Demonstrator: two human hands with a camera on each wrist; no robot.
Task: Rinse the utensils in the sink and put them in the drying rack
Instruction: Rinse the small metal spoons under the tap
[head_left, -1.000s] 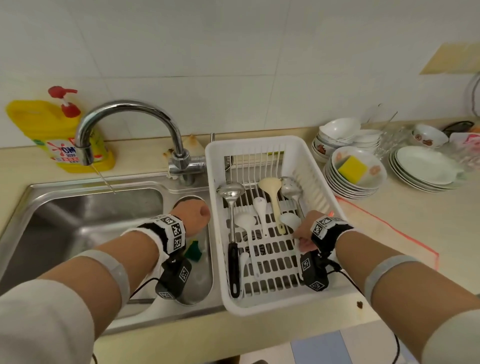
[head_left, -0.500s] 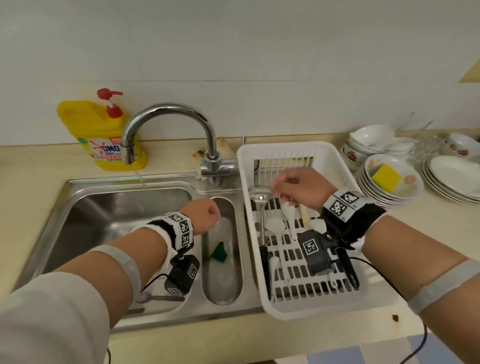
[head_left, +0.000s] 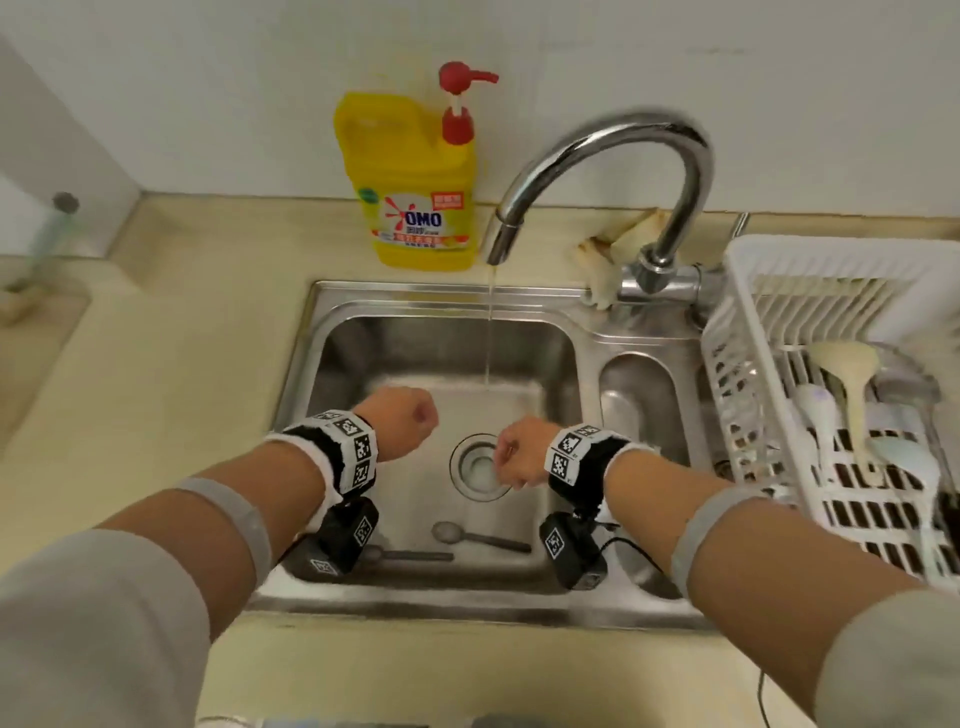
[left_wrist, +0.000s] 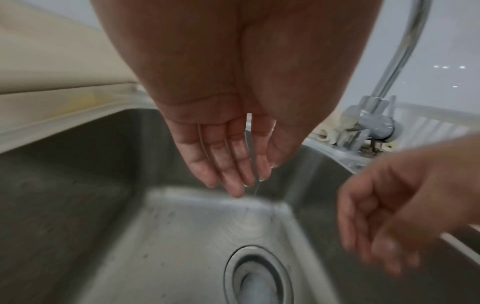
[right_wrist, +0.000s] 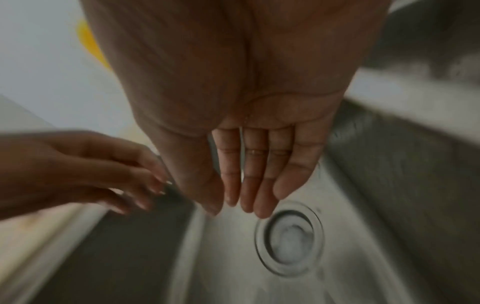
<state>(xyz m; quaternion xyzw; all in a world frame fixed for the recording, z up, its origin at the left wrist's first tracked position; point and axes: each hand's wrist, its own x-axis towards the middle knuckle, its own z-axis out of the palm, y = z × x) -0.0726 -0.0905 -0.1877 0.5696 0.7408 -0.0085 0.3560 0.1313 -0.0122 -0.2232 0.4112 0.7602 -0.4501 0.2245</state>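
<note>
A: Nearest us, two spoons (head_left: 480, 538) lie flat on the sink (head_left: 363, 374) floor, below both wrists.

B: And the hands?

A: Left hand (head_left: 400, 421) and right hand (head_left: 517, 454) hang over the drain (head_left: 480, 467), fingers loosely extended, holding nothing.

B: Grip?

A: Likely light, stiff, slippery when wet; pinch the handle. Beyond, the tap (head_left: 597, 171) runs, and the drying rack (head_left: 769, 270) sits right.

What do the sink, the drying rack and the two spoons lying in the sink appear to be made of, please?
Sink: brushed stainless steel by its dull grey sheen.
Drying rack: white moulded plastic, judging by its slotted walls.
Two spoons: probably metal, grey and faintly shiny, though small and blurred.
</note>
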